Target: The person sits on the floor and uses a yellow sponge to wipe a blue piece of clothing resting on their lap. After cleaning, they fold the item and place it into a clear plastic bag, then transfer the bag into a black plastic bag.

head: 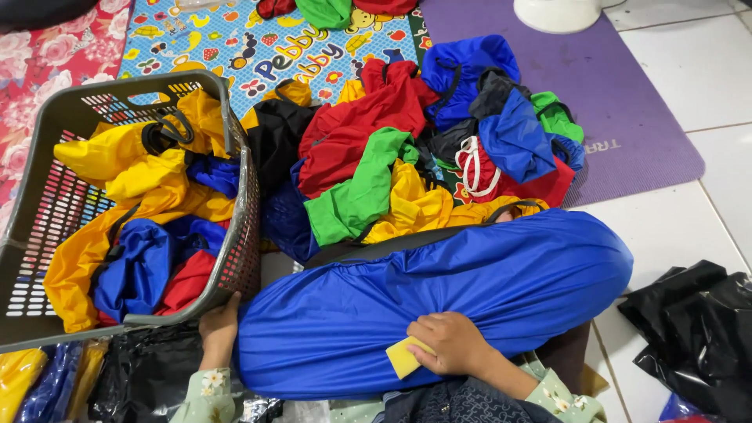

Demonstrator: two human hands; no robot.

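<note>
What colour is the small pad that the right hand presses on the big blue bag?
The pad is yellow, seen in the head view.

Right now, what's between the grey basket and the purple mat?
Head view: a heap of red, green, yellow and blue cloth bags lies between the grey basket and the purple mat.

Home floor, play mat (266, 47), laundry basket (47, 157)

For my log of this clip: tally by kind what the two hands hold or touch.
Stuffed blue fabric bag: 1
Yellow pad, in the right hand: 1
Grey plastic basket, at the left hand: 1
Total: 3
</note>
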